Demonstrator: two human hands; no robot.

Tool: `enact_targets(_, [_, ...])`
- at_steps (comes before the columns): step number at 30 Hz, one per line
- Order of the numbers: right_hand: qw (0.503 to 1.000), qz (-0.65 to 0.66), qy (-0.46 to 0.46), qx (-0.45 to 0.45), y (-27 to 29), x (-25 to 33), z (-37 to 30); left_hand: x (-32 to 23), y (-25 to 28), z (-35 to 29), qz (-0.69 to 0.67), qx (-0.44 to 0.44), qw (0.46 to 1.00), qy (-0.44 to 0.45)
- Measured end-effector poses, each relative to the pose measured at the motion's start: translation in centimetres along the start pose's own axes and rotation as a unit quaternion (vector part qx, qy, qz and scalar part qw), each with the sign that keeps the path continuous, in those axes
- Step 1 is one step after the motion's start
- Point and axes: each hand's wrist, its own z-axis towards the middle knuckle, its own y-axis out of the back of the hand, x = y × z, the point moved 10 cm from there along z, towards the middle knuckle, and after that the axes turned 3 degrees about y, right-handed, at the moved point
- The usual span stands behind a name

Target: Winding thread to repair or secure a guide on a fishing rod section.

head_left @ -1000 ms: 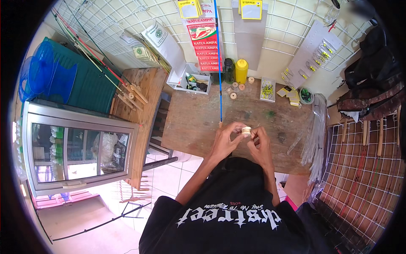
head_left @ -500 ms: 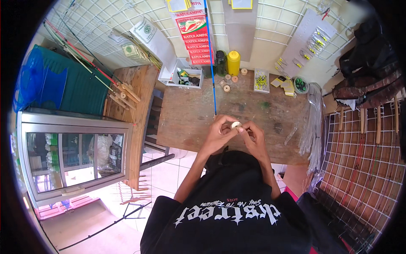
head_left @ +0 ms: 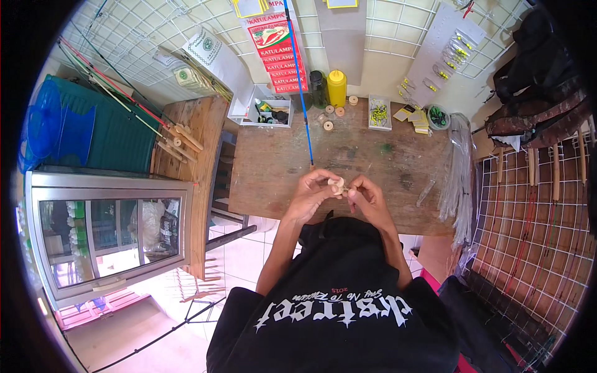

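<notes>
Between my hands, above the front part of the wooden table point(head_left: 280, 180), is a small pale wooden spool point(head_left: 336, 184). My left hand point(head_left: 310, 196) is closed, its thumb and fingers pinching the spool from the left. On the other side, my right hand point(head_left: 368, 200) has its thumb and fingertips pressed together close against the spool; whatever thin thing they pinch is too small to make out. A slim blue fishing rod point(head_left: 302, 93) runs from the top edge down to a spot just beyond my left fingers.
Along the table's back stand a white box point(head_left: 285, 105), a dark bottle point(head_left: 318, 90), a yellow bottle point(head_left: 337, 92), several small spools point(head_left: 328, 125) and a tray point(head_left: 380, 107) of yellow-green pieces. Clear plastic sleeves point(head_left: 459, 174) hang at the right edge. A glass-fronted cabinet point(head_left: 109, 233) stands left.
The spool has turned and shifted slightly left in my left hand. My right fingertips have drawn a little away from it. The view has shifted a bit.
</notes>
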Motion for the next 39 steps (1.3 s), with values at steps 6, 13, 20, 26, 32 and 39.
enact_targets(6, [0.997, -0.077, 0.020, -0.003, 0.1, 0.4, 0.0, 1.1, 0.0, 0.0, -0.081, -0.048, 0.994, 0.056])
enact_targets(13, [0.987, -0.104, 0.103, -0.061, 0.5, 2.2, 0.3, 2.0, 0.7, -0.5, -0.034, -0.102, 0.991, 0.076])
enact_targets(20, [0.966, -0.213, 0.136, -0.056, 0.4, 3.2, -0.2, 1.4, 2.2, -0.9, 0.047, -0.161, 0.982, 0.083])
enact_targets(26, [0.959, -0.237, 0.138, -0.071, 0.6, 2.8, -0.3, 0.8, 2.1, -1.0, 0.062, -0.181, 0.979, 0.068])
enact_targets(32, [0.972, -0.187, 0.136, -0.051, -0.8, 3.0, -0.6, 1.3, 2.5, -0.9, 0.058, -0.187, 0.978, 0.076])
enact_targets(39, [0.958, -0.277, 0.076, -0.027, -1.3, 2.7, -0.2, 1.0, 3.0, -1.2, -0.033, -0.185, 0.980, 0.064])
